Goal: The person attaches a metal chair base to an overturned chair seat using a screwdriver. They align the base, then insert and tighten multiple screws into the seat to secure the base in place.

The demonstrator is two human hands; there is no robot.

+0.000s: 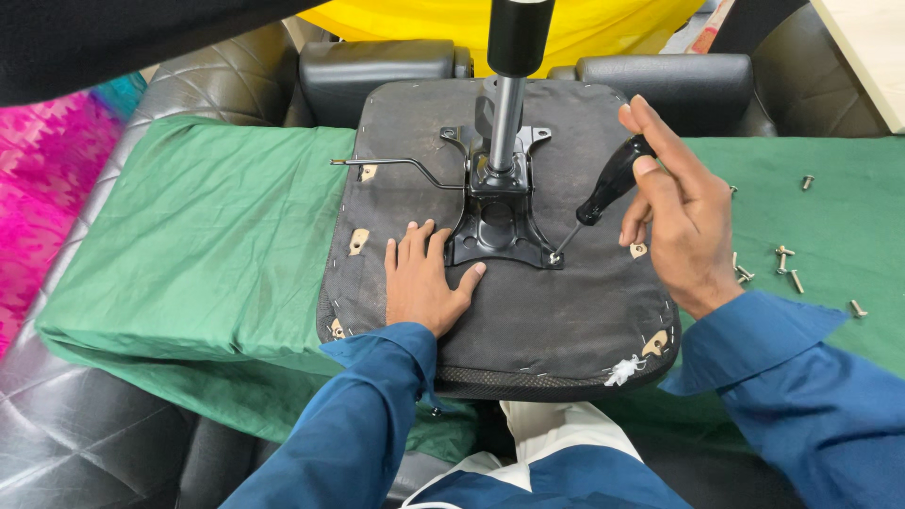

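Note:
An upturned office chair seat (556,320), dark with staples round its rim, lies on a green cloth (207,245). A black metal mechanism plate (498,226) with a gas cylinder (507,104) standing up from it is fixed at the seat's middle. My right hand (679,217) grips a black-handled screwdriver (613,179); its tip rests on a screw (554,256) at the plate's near right corner. My left hand (422,278) lies flat on the seat, fingers spread, touching the plate's near left edge. A thin metal lever (391,165) sticks out to the left.
Several loose screws (787,264) lie on the green cloth at the right. Black armrest pads (377,66) sit behind the seat. Black quilted leather (85,434) lies under the cloth, with pink fabric (38,188) at the left and yellow fabric (452,24) at the back.

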